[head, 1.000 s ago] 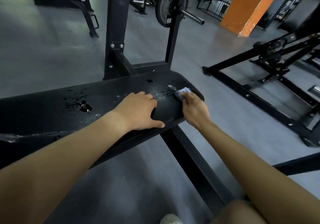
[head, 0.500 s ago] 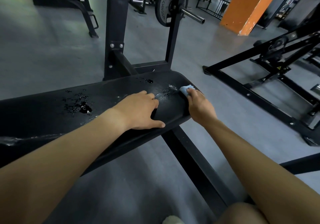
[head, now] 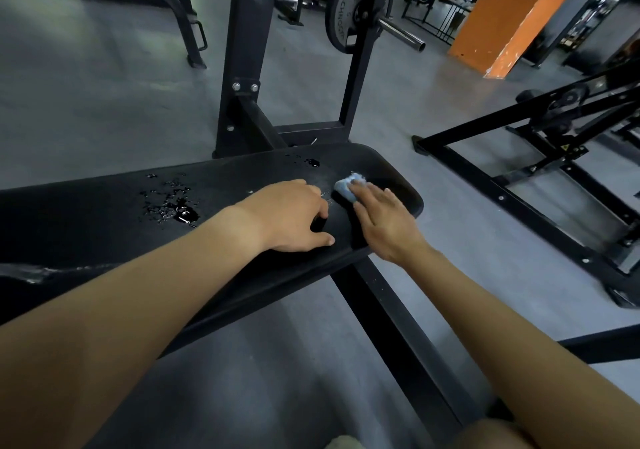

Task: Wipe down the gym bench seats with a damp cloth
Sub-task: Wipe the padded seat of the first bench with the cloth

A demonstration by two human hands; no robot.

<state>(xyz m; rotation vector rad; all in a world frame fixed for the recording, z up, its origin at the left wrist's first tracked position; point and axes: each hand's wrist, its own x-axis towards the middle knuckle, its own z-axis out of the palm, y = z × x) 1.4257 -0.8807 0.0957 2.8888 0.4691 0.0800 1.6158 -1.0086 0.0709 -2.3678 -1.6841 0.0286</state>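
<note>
The right hand lies flat with straight fingers and presses a small blue cloth onto the black bench seat, near its right end. The left hand rests on the seat just beside it, fingers loosely bent, holding nothing. Water drops sit farther left on the seat.

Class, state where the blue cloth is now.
In the head view, the blue cloth lies on the bench seat near its right end, under the fingers of the right hand, beside the left hand.
</note>
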